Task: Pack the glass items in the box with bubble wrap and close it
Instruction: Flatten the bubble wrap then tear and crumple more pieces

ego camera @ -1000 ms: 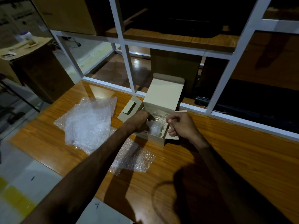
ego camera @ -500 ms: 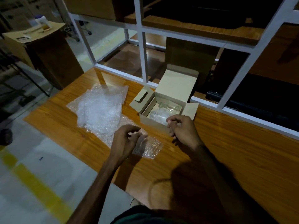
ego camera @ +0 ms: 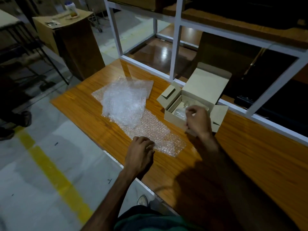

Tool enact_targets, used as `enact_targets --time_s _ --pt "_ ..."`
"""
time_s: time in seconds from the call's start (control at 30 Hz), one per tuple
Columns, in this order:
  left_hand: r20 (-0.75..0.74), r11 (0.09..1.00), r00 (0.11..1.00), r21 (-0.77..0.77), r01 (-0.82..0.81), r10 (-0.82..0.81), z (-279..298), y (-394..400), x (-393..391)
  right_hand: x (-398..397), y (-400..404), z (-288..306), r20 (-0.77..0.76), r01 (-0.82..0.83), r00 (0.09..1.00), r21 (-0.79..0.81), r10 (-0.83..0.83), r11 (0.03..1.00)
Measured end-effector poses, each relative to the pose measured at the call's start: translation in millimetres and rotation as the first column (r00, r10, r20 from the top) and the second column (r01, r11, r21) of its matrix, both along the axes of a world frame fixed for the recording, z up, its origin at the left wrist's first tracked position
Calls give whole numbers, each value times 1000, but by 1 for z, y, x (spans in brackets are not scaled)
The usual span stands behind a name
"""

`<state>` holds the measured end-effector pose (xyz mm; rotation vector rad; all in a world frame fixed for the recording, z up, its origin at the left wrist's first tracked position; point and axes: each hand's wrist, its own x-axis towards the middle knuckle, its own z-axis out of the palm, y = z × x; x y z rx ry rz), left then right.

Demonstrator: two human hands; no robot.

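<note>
An open cardboard box stands on the wooden table with its lid raised and side flaps spread. Inside it lie glass items wrapped in bubble wrap, partly hidden by my right hand. That hand sits at the box's front right corner, fingers curled on the front wall. My left hand rests on the near edge of a flat bubble wrap sheet, fingers bent down onto it. A crumpled bubble wrap pile lies left of the box.
A white metal frame with glass panes runs along the table's far edge behind the box. The table's near edge borders a grey floor with a yellow line. A brown cabinet stands to the far left.
My left hand came out of the box, pulled back to the near side and settled on the flat bubble wrap sheet. My right hand stayed at the box's front. The view swung left.
</note>
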<state>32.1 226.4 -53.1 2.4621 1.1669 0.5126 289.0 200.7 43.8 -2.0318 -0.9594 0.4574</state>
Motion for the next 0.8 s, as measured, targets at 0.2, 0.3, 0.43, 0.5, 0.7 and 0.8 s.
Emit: enact_targets --time_s 0.2,0.3,0.43,0.5,0.7,0.8 --pt "-112 998 993 54 45 -39 -4 16 -7 39 33 10 2 168 986 -132 -169 977" --pt "-90 996 993 42 76 -72 -6 22 -11 27 29 9 -15 100 995 -74 -101 992" --pt "80 1000 996 4 26 -26 10 29 -13 -10 15 5 -54 -72 996 -16 71 997" --pt "225 1000 974 -13 -13 15 22 33 -15 -31 7 1 -137 -124 983 -37 118 992" --pt "450 998 892 33 -60 38 58 45 -10 -81 5 0 -545 -265 819 -84 178 961" --pt "406 986 910 164 17 -83 60 38 -8 -94 15 14 -687 -263 711 -61 151 963"
